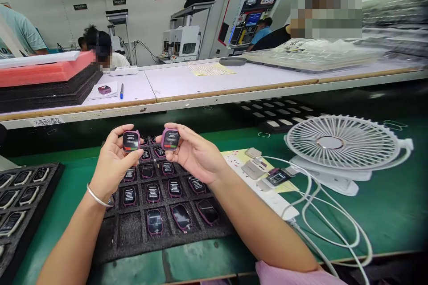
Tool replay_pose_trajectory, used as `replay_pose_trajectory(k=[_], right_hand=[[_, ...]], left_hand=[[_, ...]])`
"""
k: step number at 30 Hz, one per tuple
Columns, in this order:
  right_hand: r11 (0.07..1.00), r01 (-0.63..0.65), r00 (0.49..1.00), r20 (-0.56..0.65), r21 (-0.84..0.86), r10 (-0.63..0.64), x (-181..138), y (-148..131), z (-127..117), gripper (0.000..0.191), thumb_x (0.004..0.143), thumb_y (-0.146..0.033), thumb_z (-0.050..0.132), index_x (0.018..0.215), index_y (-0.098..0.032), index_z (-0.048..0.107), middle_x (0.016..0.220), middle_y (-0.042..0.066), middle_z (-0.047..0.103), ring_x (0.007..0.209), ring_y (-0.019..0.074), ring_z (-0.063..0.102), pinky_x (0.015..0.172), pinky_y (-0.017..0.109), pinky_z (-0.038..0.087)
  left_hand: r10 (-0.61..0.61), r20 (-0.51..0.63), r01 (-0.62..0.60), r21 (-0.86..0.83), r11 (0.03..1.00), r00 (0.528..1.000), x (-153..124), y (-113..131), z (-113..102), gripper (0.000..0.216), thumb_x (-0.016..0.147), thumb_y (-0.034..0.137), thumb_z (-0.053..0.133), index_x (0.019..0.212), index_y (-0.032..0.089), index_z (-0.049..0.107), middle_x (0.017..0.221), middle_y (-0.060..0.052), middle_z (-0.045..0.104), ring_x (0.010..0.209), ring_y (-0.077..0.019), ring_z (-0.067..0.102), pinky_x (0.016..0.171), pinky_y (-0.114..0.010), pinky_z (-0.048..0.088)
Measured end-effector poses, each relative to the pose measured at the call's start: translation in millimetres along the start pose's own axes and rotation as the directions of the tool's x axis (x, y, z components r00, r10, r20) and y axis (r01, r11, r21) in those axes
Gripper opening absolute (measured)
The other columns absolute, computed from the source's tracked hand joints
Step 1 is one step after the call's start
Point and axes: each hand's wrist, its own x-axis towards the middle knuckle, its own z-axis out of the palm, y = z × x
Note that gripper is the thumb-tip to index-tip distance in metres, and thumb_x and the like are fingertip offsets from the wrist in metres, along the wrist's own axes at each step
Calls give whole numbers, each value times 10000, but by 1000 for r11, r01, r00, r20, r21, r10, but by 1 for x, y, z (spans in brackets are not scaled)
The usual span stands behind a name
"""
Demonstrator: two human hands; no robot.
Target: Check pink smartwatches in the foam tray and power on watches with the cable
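Note:
My left hand (113,160) grips a purple smartwatch body (131,141) with its screen lit, showing red and green buttons. My right hand (192,153) pinches a second purple watch body (170,138) with a similar lit screen. Both are held up side by side above a black foam tray (133,231) on the green mat. The tray's pockets hold several more purple watch bodies (153,192), and some front pockets are bare. A silver bangle sits on my left wrist.
A white desk fan (337,144) lies at the right with white cables (321,213) looping toward me. Another watch sits on a charging cradle (276,177) on a paper sheet. A second foam tray of watches (16,196) is at the left. Other people work beyond the white shelf (234,84).

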Motion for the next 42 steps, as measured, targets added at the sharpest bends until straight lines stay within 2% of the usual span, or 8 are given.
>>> replay_pose_trajectory(k=[2,7,13,20,28,35,37,42], right_hand=[[1000,4,1000,7,-16,-4,-1,1,0,205,938,-317,542,1091,-219,637,972,68,741,621,130,653,631,287,540],[999,0,1000,19,-33,1,-1,4,2,242,903,-366,604,1088,-218,653,955,60,741,616,147,672,626,302,535],[998,18,1000,17,-56,-17,-1,5,3,281,909,-373,598,1133,-209,643,973,69,737,659,161,691,647,309,526],[998,9,999,53,-63,-6,-1,7,2,295,895,-358,610,1147,-207,633,981,63,732,664,164,692,656,313,513],[996,-3,998,62,-91,9,-2,8,3,293,845,-278,638,1129,-205,634,959,54,728,658,160,687,642,307,507],[989,30,997,68,-148,-20,-1,11,2,446,714,-95,653,1139,-228,637,944,12,720,686,141,687,677,301,525],[987,36,998,65,-158,-26,-1,12,1,462,706,-79,641,1143,-227,635,926,8,717,692,140,687,677,299,525],[986,52,998,46,-161,-45,-1,11,1,483,698,-73,630,1154,-232,625,1030,27,720,684,130,683,686,302,527]], left_hand=[[13,-11,-13,-15,1000,1000,0,-1,2,612,679,202,800,1221,207,515,976,-39,673,817,-138,641,575,-176,516],[-14,37,16,-71,997,999,-1,-1,5,574,726,171,730,1246,200,490,1039,-33,662,712,-98,667,709,-248,571],[-41,83,51,-123,991,996,0,-6,6,558,771,174,676,1297,197,492,1111,-65,671,758,-139,721,772,-296,590],[-35,80,45,-131,990,996,-1,-7,6,634,774,189,692,1371,190,480,1103,-76,683,763,-142,717,776,-305,597],[-30,82,41,-136,990,996,-1,-7,7,631,767,181,698,1365,183,498,1085,-79,685,737,-143,709,749,-308,602],[-18,85,30,-138,990,996,-3,-9,8,601,771,172,698,1340,191,506,1072,-61,670,718,-119,697,743,-281,594],[-17,86,28,-128,991,996,-2,-9,8,596,773,173,697,1337,194,507,1071,-58,667,717,-119,699,740,-280,592],[-10,74,17,-95,995,997,-3,-8,9,578,768,179,694,1318,191,518,1082,-63,663,706,-119,691,725,-291,593]])
